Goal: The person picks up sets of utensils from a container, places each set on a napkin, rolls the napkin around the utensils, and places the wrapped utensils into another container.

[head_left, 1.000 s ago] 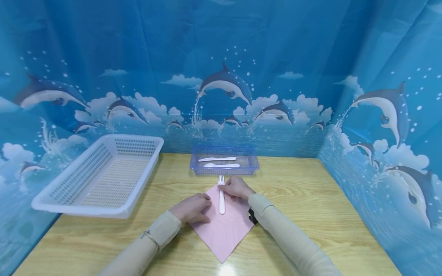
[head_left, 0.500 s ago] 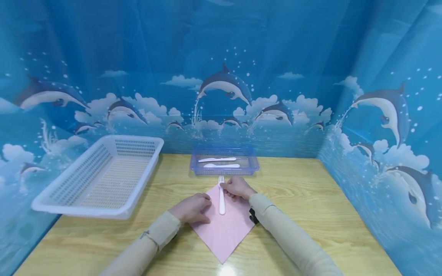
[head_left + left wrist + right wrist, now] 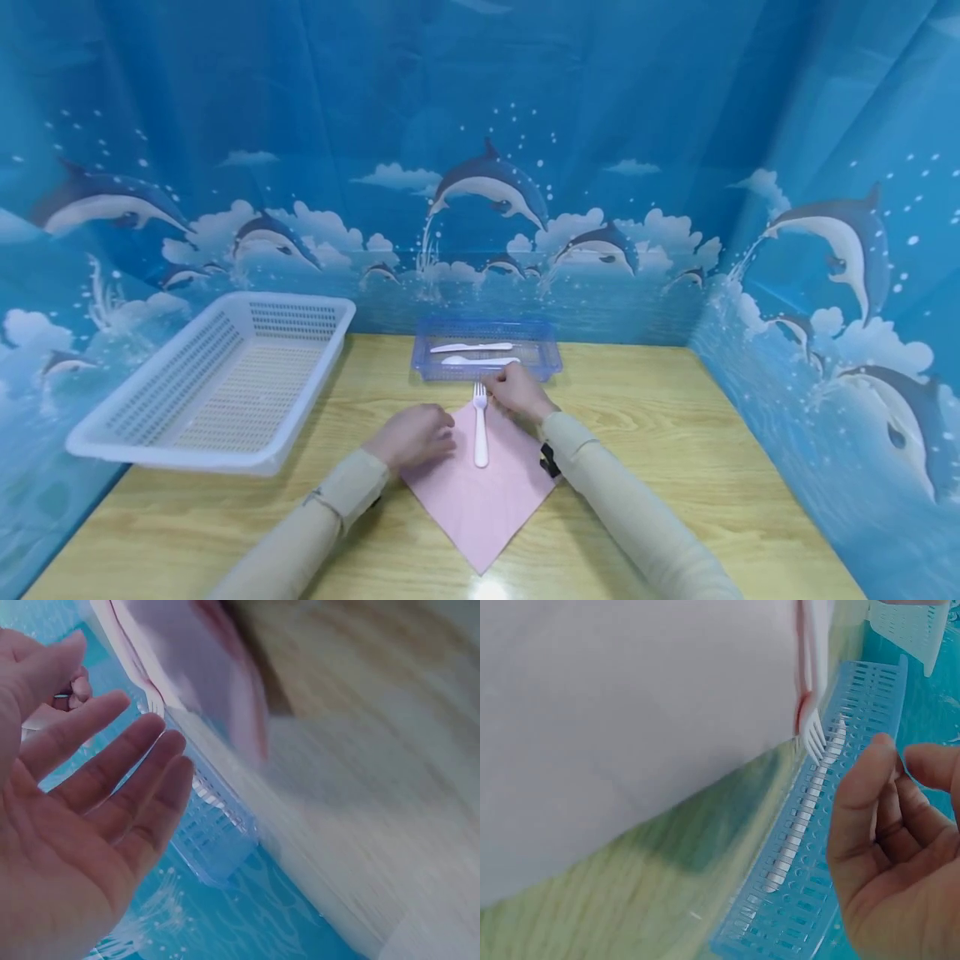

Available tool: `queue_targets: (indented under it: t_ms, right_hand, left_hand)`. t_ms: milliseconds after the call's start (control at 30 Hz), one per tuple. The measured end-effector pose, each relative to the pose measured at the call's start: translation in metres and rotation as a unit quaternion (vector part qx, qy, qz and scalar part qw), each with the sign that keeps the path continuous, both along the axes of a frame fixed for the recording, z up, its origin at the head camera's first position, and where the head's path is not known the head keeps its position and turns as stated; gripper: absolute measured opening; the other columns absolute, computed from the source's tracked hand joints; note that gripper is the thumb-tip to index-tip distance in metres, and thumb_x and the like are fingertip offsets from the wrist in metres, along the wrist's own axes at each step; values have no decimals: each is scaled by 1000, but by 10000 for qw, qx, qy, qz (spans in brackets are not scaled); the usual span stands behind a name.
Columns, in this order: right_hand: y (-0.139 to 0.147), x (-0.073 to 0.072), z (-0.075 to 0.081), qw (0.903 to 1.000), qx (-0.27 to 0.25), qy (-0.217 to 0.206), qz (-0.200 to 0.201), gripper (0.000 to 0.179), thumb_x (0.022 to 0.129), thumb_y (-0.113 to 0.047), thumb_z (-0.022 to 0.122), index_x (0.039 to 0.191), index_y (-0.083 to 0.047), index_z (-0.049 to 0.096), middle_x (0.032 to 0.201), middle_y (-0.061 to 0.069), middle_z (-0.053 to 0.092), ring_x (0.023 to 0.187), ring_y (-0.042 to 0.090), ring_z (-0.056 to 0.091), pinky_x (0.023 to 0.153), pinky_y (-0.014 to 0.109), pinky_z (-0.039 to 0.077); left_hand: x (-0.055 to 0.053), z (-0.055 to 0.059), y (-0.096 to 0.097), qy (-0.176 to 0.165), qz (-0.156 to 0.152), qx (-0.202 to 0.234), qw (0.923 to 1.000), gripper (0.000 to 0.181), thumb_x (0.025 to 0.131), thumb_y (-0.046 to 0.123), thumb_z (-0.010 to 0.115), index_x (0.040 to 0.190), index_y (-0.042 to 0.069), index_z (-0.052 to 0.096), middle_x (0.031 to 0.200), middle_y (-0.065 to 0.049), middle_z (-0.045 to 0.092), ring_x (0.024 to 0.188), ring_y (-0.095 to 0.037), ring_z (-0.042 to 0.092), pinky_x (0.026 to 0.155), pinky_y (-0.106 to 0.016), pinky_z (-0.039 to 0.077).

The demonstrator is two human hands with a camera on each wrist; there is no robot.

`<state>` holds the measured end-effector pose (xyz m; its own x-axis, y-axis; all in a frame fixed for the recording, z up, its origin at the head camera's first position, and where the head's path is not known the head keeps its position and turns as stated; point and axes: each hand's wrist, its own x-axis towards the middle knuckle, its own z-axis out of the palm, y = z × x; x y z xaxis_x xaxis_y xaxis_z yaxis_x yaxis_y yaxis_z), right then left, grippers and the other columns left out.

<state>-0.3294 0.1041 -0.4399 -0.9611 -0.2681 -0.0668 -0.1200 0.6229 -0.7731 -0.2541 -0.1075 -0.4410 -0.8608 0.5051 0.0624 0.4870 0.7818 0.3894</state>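
Observation:
A white plastic fork [image 3: 481, 437] lies lengthwise on a pink napkin [image 3: 480, 517], its tines by the far corner. My left hand [image 3: 412, 437] is over the napkin's left corner; its fingers are spread and hold nothing in the left wrist view. Beside the tines is my right hand [image 3: 521, 393], near the front of a blue basket [image 3: 555, 367]. In the right wrist view its fingers bend loosely, with thumb and forefinger near each other and nothing between them, apart from the fork. Inside the blue basket lie a white knife [image 3: 471, 347] and a white spoon [image 3: 480, 362].
A large white basket [image 3: 300, 433] stands on the left of the wooden table [image 3: 660, 450]. Blue dolphin-print curtains [image 3: 637, 108] enclose the back and both sides.
My right hand has let go of the fork and moved slightly away toward the blue basket. My left hand has shifted a little back and up from the napkin. The fork stays put.

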Motion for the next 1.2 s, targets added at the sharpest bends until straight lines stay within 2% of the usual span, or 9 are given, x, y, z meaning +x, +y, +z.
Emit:
queue_targets:
  t_ms: [233, 433, 533, 600, 733, 833, 900, 1033, 1200]
  right_hand:
    - [1, -2, 7, 9997, 136, 145, -163, 35, 98, -26, 57, 82, 1, 72, 49, -3, 48, 39, 8, 37, 36, 21, 30]
    - [4, -7, 11, 9982, -1, 549, -220, 31, 98, -21, 58, 80, -1, 74, 58, 7, 60, 41, 7, 39, 40, 20, 36]
    - [5, -9, 13, 9956, -1, 899, -269, 36, 97, -21, 59, 65, -6, 65, 56, 4, 56, 43, 7, 36, 42, 20, 33]
    - [6, -10, 15, 9934, 61, 1108, -278, 42, 96, -21, 60, 56, -11, 54, 51, -2, 46, 44, 7, 33, 43, 21, 29]
    - [7, -14, 15, 9869, 466, 1538, -137, 47, 97, -22, 58, 53, -16, 42, 48, -6, 34, 44, 9, 31, 43, 22, 27]
    - [8, -18, 13, 9751, 1011, 1973, -26, 44, 98, -24, 57, 56, -16, 49, 49, -6, 39, 45, 9, 34, 44, 22, 30]
    - [8, -20, 12, 9675, 1255, 2193, -25, 38, 98, -24, 57, 61, -15, 57, 51, -5, 44, 46, 9, 38, 45, 23, 33]
    - [8, -24, 11, 9662, 1305, 2218, -136, 30, 98, -23, 56, 72, -13, 66, 56, -2, 53, 48, 11, 44, 46, 25, 38]
    - [7, -29, 12, 9610, 1561, 2267, -265, 28, 98, -22, 55, 73, -13, 65, 60, 0, 56, 52, 13, 48, 48, 26, 40]
  left_hand:
    - [-9, 5, 0, 89, 337, 129, 9993, 30, 87, 22, 74, 109, 2, 71, 107, -14, 73, 98, -29, 69, 90, -43, 56]
    - [-15, 8, -3, 312, 775, 74, 9965, 25, 88, 23, 73, 105, 5, 73, 102, -12, 74, 94, -27, 69, 87, -43, 57]
    - [-19, 11, -5, 443, 1121, 181, 9925, 20, 89, 23, 72, 101, 7, 73, 99, -10, 74, 92, -27, 69, 85, -43, 57]
    - [-23, 12, -7, 468, 1341, 258, 9895, 17, 89, 23, 71, 98, 8, 74, 97, -10, 74, 90, -26, 69, 84, -43, 57]
    - [-30, 13, -9, 342, 1786, 337, 9828, 15, 90, 23, 69, 96, 10, 74, 91, -6, 73, 82, -22, 67, 79, -40, 57]
    - [-35, 14, -11, 325, 1964, 317, 9795, 15, 92, 24, 67, 91, 11, 73, 81, -3, 71, 72, -17, 64, 69, -36, 56]
    - [-38, 14, -12, 485, 2023, 276, 9777, 16, 92, 23, 66, 86, 11, 73, 74, -2, 69, 66, -16, 61, 63, -35, 53]
    - [-43, 13, -14, 839, 2192, 268, 9717, 16, 93, 22, 65, 83, 12, 73, 70, -2, 68, 60, -17, 59, 57, -34, 51]
    - [-49, 10, -16, 1104, 2536, 359, 9603, 17, 93, 24, 63, 94, 10, 73, 78, -8, 71, 63, -22, 63, 57, -39, 53]
